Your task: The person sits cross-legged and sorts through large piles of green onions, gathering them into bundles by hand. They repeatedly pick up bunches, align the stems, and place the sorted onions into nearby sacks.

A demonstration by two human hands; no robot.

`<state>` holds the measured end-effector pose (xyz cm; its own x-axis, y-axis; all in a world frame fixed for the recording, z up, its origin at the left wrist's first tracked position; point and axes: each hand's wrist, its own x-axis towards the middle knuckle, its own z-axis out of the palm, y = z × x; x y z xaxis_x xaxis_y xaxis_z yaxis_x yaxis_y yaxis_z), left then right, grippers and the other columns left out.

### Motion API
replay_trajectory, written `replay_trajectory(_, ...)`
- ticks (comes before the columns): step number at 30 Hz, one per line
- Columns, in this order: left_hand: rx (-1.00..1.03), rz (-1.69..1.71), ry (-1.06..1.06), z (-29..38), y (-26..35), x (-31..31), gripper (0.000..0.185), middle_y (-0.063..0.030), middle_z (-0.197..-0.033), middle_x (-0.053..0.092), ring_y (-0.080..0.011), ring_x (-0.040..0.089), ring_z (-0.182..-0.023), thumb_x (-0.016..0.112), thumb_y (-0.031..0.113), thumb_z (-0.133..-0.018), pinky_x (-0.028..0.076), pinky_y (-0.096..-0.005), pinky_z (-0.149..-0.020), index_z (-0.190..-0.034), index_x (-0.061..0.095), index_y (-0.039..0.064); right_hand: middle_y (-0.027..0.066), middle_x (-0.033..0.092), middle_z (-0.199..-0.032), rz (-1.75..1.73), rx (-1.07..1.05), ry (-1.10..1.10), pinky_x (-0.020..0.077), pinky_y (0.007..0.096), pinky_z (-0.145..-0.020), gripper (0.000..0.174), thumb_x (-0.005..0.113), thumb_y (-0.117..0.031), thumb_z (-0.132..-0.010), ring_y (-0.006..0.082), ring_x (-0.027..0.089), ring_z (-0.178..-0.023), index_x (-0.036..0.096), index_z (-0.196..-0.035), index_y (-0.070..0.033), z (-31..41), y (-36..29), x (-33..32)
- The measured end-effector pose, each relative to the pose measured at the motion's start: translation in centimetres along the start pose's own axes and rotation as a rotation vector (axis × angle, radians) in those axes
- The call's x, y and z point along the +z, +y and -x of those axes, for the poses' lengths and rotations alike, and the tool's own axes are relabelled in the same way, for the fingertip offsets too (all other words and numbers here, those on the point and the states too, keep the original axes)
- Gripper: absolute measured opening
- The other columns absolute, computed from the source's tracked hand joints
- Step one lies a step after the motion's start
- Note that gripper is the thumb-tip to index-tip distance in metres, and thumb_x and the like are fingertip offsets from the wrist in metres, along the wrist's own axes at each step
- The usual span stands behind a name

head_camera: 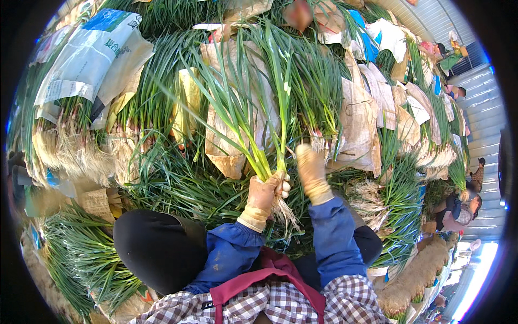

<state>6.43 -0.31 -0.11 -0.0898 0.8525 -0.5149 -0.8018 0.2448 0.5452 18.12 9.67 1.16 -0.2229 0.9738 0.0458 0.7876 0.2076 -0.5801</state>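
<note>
My left hand (263, 194), in a pale rubber glove, is shut around a small bunch of green garlic (259, 156) just above its white bulbs. The long flat leaves fan out upward, away from me, and the stringy roots (285, 212) hang below the fist. Beside the bunch on the right is my right hand (311, 172), gloved the same way and apart from the stalks. It is blurred, and its fingers are too unclear to show whether they hold anything. Under both hands lies a loose heap of green leaves (202, 194), between my bent knees.
Ahead, a woven sack (226, 141) lies among rows of green garlic bundles (319, 93). A white printed sack (89, 56) covers bundles at the left. More bundles lie at my lower left (89, 255) and right (398, 214). Several people are at the far right, by a corrugated metal wall (485, 109).
</note>
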Motion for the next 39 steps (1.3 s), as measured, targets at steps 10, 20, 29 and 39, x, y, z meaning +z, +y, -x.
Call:
replay_trajectory(10, 0.163, -0.405, 0.154, -1.6, -2.8, -0.4, 0.015, -0.0027, -0.060, 0.061, -0.0094, 0.054, -0.047, 0.066, 0.013, -0.087, 0.042, -0.0215, -0.045, -0.080, 0.065, -0.001, 0.0166, 0.066, -0.069, 0.479, -0.111, -0.108, 0.0519, 0.0431, -0.060, 0.034, 0.057, -0.038, -0.089, 0.0329, 0.067, -0.066, 0.065, -0.081, -0.006, -0.3, -0.5, 3.6)
replay_trajectory(20, 0.044, 0.323, -0.377, 0.4, 2.0, 0.5, 0.023, -0.0042, -0.066, 0.052, -0.0127, 0.049, -0.053, 0.062, 0.019, -0.089, 0.040, -0.0248, -0.047, -0.097, 0.054, -0.001, 0.0065, 0.065, -0.072, -0.355, -0.175, -0.963, 0.0476, 0.0295, -0.054, 0.031, 0.056, -0.034, -0.092, 0.0163, 0.060, -0.060, 0.064, -0.089, -0.005, -2.9, 9.8, 5.7)
replay_trajectory(29, -0.032, 0.522, -0.503, -2.5, 0.3, -0.9, 0.031, -0.0019, -0.063, 0.047, -0.0135, 0.040, -0.055, 0.053, 0.024, -0.095, 0.035, -0.0267, -0.053, -0.113, 0.054, -0.002, 0.0143, 0.066, -0.097, 0.554, -0.016, -0.003, 0.0503, 0.0399, -0.080, 0.023, 0.060, -0.028, -0.088, 0.0318, 0.063, -0.091, 0.063, -0.095, -0.007, -13.4, 8.4, 2.3)
replay_trajectory(39, -0.043, 0.407, -0.253, -3.1, 0.1, -1.2, 0.021, -0.0003, -0.057, 0.043, -0.0132, 0.038, -0.050, 0.051, 0.020, -0.096, 0.034, -0.0271, -0.049, -0.104, 0.055, 0.001, 0.0107, 0.063, -0.083, 0.012, -0.153, 0.263, 0.0505, 0.0391, -0.062, 0.025, 0.048, -0.031, -0.097, 0.0290, 0.061, -0.068, 0.057, -0.101, -0.008, -10.9, 9.2, 0.6)
